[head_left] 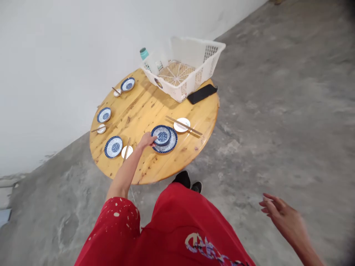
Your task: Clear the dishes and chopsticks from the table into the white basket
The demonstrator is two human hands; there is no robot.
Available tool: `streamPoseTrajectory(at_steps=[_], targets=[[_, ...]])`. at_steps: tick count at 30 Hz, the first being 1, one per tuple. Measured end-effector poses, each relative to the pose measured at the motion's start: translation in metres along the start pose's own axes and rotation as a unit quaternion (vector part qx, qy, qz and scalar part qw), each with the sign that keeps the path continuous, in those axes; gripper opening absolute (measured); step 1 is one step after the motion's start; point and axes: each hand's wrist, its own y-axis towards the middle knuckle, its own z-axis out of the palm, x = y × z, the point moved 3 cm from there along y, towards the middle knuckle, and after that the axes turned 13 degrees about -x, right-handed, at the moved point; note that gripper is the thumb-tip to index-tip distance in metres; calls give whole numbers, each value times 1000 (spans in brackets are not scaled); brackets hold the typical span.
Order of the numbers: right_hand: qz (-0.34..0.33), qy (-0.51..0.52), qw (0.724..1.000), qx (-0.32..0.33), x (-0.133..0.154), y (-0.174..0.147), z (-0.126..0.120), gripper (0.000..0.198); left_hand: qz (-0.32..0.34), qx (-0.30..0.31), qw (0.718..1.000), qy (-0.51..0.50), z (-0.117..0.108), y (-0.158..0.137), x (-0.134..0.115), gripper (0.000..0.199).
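right hand [280, 216]: nearest the camera, off the table over bare floor, fingers loosely spread, holding nothing, a bit blurred.
left hand [146, 140]: arm stretched out, fingertips on the near-left rim of the small bowl [162, 135]; looks like a pinch w/ thumb under, but can't tell how firm.
small bowl: sits on the big plate [169, 143], toward the tabletop's near edge, right of centre.
risk 1: grip at one rim only, arm at full reach. Bowl could tip or slide off the plate, prob. chip.
risk 2: plate is close to the near edge; a drag instead of a lift could push the stack over onto concrete.
risk 3: chopsticks [184, 125] lie across a white dish [182, 124] just beyond the plate; a bump would roll them off.
left edge: 3 more blue plates [113, 146], each w/ small white dish & chopsticks.
far edge: white basket [184, 68] overhangs the rim, bottle [144, 56] in it; black phone [202, 93] beside it, right at the edge.
table [138, 107]: round, varnished wood, knotty, glossy, so likely slick.
room: rough grey concrete floor [277, 92], plain white wall [55, 55] behind the table.
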Motion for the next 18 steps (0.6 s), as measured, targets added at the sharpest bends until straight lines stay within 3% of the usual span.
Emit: streamPoseTrajectory(at_steps=[6, 10, 14, 16, 18], targets=[[-172, -27, 981, 82, 137, 49, 43, 60, -1, -34, 999, -12, -4, -5, 7, 15], [-299, -12, 944, 138, 233, 53, 85, 53, -15, -103, 994, -16, -7, -7, 13, 31], [-378, -36, 899, 217, 308, 44, 130, 49, -27, -180, 983, -26, -9, -11, 21, 46], [-404, -66, 872, 267, 334, 36, 154, 47, -44, -157, 986, -35, -4, -15, 26, 39], [-418, -98, 848, 310, 354, 27, 178, 48, -58, -89, 992, -69, 7, -20, 30, 35]])
